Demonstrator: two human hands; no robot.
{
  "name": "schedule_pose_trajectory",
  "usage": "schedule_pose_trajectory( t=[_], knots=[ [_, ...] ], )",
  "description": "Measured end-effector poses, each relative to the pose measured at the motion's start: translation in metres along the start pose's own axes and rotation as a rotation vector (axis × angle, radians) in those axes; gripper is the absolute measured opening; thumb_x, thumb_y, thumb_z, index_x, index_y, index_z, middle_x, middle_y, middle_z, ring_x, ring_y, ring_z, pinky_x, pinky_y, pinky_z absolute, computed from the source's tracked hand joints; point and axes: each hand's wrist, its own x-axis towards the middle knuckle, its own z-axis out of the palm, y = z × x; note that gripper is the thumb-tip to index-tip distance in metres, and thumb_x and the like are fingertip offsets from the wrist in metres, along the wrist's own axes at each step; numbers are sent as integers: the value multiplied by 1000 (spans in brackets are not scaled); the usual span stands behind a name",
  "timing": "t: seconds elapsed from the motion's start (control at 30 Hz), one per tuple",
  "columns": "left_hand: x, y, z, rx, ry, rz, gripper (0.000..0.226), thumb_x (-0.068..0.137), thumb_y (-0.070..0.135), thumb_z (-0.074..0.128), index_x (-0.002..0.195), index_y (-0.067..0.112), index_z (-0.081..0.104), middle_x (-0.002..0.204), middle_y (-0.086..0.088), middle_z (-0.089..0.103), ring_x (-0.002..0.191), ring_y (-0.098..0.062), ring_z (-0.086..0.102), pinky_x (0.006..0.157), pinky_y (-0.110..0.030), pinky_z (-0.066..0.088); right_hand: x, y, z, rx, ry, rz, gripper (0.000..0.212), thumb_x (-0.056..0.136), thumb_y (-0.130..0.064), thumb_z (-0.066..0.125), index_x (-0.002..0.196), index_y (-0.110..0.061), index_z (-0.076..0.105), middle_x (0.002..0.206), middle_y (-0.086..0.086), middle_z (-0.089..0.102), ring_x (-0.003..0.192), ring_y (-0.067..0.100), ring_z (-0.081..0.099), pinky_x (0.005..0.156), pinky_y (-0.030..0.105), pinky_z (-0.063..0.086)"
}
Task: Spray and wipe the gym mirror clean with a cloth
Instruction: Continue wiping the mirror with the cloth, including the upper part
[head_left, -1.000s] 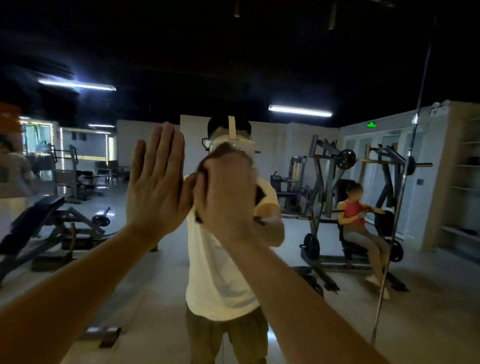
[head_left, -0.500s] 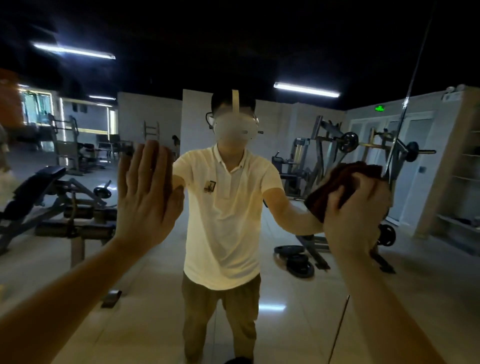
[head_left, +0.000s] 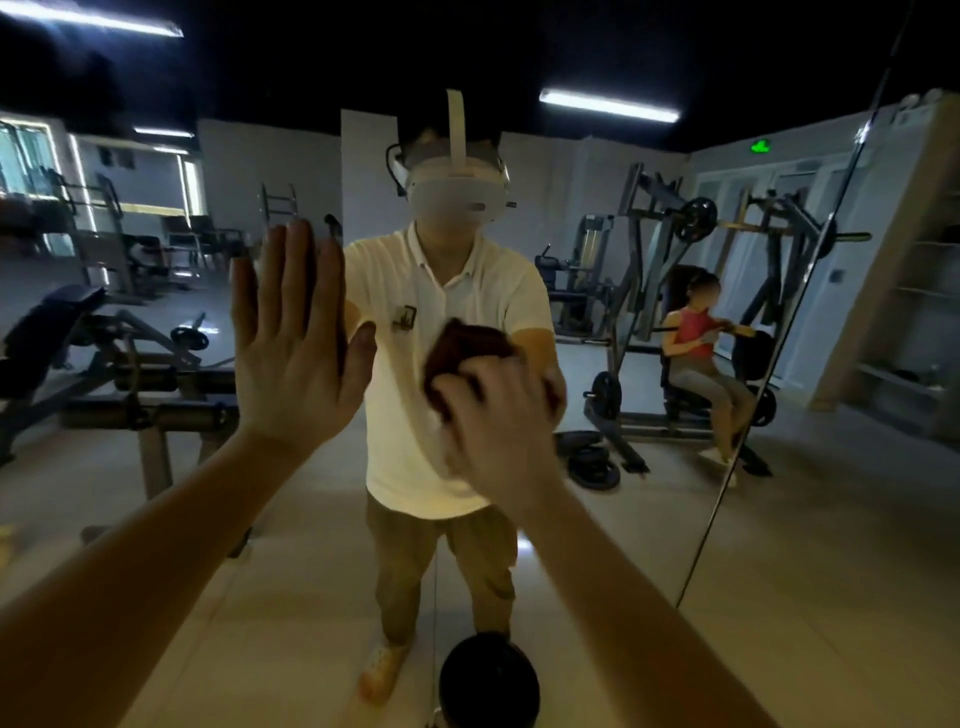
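The gym mirror (head_left: 623, 545) fills almost the whole view and reflects me, a person in a white shirt with a headset. My left hand (head_left: 293, 343) lies flat against the glass with straight fingers. My right hand (head_left: 498, 421) grips a dark brown cloth (head_left: 462, 345) and presses it on the glass at chest height, just right of the left hand. No spray bottle is in view.
A vertical seam (head_left: 769, 374) between mirror panels runs down the right side. The glass reflects a weight bench (head_left: 67, 332) on the left and a person seated in a plate-loaded machine (head_left: 696, 358) on the right. A dark round object (head_left: 488, 680) sits at the bottom centre.
My right hand with the cloth swung from the centre out to the right, then back left and lower to chest height. The left hand stayed flat on the glass.
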Motion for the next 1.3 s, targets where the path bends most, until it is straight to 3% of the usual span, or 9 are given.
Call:
schedule_pose_trajectory(
  t=[0.2,0.37,0.57,0.7,0.87,0.97,1.07,1.2,1.3],
  knots=[
    [0,3,1,-46,4,-32,75,108,49,29,162,-2,24,168,-29,22,157,-46,20,128,-60,11,-66,100,-60,-187,21,543,42,81,-17,66,117,-14,45,127,19,49,116,39,46,97,58,50],
    [-2,2,1,-103,-8,-26,74,108,44,38,164,0,19,169,-28,18,159,-43,14,128,-61,11,-32,31,-30,-110,232,931,40,74,-19,46,112,-5,52,126,26,53,116,37,49,97,55,49],
    [-1,0,-4,-117,-58,-30,75,108,41,45,163,-2,19,170,-27,14,160,-42,12,127,-65,13,-25,-93,29,70,-11,484,37,81,-18,65,116,-14,52,117,12,53,104,28,54,90,41,49],
    [-2,0,-13,-191,-78,-40,74,108,41,45,164,0,19,171,-25,14,161,-39,9,126,-65,14,-42,-72,11,62,-219,180,36,84,-16,70,118,-15,58,115,11,57,106,26,54,91,41,51],
    [-63,0,-31,-298,-163,56,78,101,34,57,163,-1,24,171,-25,15,160,-41,13,125,-67,15,-97,26,-49,-123,-167,607,26,86,-4,67,110,-13,59,113,3,56,109,1,52,101,21,46],
    [-94,3,-22,-221,-269,69,93,101,60,49,164,0,19,172,-25,9,160,-43,10,126,-66,10,-114,53,-59,-211,-99,921,33,80,-1,66,108,-11,52,119,15,56,112,31,58,93,51,56],
    [-100,7,-11,-147,-310,73,113,94,79,46,164,-2,13,172,-27,2,159,-46,6,126,-68,5,-108,25,-37,-152,-12,1047,37,76,3,65,109,-8,52,123,20,54,112,36,56,92,51,56],
    [-100,7,-8,-144,-293,70,119,90,82,50,164,-4,13,171,-26,-2,159,-44,1,126,-66,-1,-103,-53,9,24,10,985,29,78,-17,58,106,-12,54,118,11,57,105,18,51,88,34,51],
    [-99,9,-11,-117,-303,64,121,90,85,46,163,-6,13,170,-28,-1,159,-44,-2,126,-68,1,-100,-116,39,136,-97,661,20,86,-19,67,104,-16,58,107,5,59,97,17,53,84,29,50]
  ],
)
